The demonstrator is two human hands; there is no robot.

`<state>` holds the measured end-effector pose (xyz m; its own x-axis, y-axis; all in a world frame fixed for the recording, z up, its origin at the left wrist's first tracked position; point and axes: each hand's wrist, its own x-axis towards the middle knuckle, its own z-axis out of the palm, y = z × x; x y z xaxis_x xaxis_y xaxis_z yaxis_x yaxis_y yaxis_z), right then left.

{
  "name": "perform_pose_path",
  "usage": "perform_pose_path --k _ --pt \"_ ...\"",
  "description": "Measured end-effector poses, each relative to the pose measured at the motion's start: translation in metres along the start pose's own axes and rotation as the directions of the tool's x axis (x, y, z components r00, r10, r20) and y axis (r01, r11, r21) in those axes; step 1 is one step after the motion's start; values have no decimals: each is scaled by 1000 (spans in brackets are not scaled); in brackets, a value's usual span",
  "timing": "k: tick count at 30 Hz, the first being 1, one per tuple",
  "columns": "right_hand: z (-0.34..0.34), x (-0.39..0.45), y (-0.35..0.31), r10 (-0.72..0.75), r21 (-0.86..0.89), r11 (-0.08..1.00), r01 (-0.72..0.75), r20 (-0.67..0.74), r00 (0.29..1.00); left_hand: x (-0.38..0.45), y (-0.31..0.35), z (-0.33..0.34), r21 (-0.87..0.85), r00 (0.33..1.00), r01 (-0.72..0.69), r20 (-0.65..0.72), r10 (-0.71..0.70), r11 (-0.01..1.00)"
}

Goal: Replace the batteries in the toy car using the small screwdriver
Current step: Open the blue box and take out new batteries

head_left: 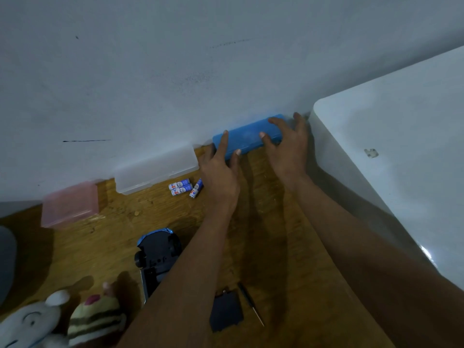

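A blue plastic case (pixel 247 136) lies against the wall at the back of the wooden table. My left hand (pixel 221 169) grips its left end and my right hand (pixel 286 144) grips its right end. Three blue-and-white batteries (pixel 184 188) lie loose just left of my left hand. The toy car (pixel 157 254) lies upside down near me, dark underside up, partly hidden by my left forearm. Its black battery cover (pixel 226 311) and the small screwdriver (pixel 251 303) rest on the table between my forearms.
A clear plastic case (pixel 157 169) and a pink one (pixel 70 207) sit along the wall to the left. A large white box (pixel 391 156) stands at the right. Plush toys (pixel 62 320) lie at the lower left.
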<state>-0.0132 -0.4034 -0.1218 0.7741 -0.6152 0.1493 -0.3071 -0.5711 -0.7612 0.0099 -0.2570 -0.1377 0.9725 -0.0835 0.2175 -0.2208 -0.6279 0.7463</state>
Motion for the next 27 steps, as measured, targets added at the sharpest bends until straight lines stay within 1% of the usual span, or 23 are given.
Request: perform_pose_path --k 3,4,7,10,13,15,17,18,19,21,22,23,25,27 --pt "-1 8 0 117 84 989 -120 49 992 3 -5 4 -12 1000 19 -13 -20 1000" --pt "-1 8 2 122 92 988 -127 59 991 4 -5 4 -16 999 29 -17 -29 999" --pt "-2 7 5 92 41 995 -95 63 994 3 -6 4 -16 1000 24 -15 -24 1000" --pt "-4 8 2 96 -11 995 -95 81 992 0 -4 4 -6 1000 28 3 -28 1000" --pt "-8 11 -4 105 -142 986 -88 119 987 0 1 2 4 997 66 37 -66 998" --pt "-15 14 -15 135 -288 954 -83 164 977 2 6 -5 32 990 75 119 -79 997" --pt "-23 15 -30 136 -434 900 -42 189 972 3 11 -18 62 976 79 200 -90 995" --pt "-27 13 -37 107 -437 899 -15 186 977 3 13 -27 71 973 71 214 -84 995" --pt "-29 10 -45 56 -390 921 20 183 982 1 15 -38 72 977 51 203 -65 996" --pt "-29 2 -58 -98 -253 957 143 184 978 -4 16 -65 56 989 -10 147 2 998" --pt "-27 -3 -65 -168 -217 953 212 204 964 -7 14 -80 50 991 -42 125 35 998" --pt "-24 -9 -72 -230 -193 940 280 243 942 -10 10 -93 53 993 -56 110 50 997" --pt "-15 -24 -86 -332 -142 907 396 338 881 -16 -2 -119 56 996 -38 81 33 998" --pt "-2 -43 -100 -397 -108 875 471 396 828 -22 -15 -143 46 998 -30 63 27 998"
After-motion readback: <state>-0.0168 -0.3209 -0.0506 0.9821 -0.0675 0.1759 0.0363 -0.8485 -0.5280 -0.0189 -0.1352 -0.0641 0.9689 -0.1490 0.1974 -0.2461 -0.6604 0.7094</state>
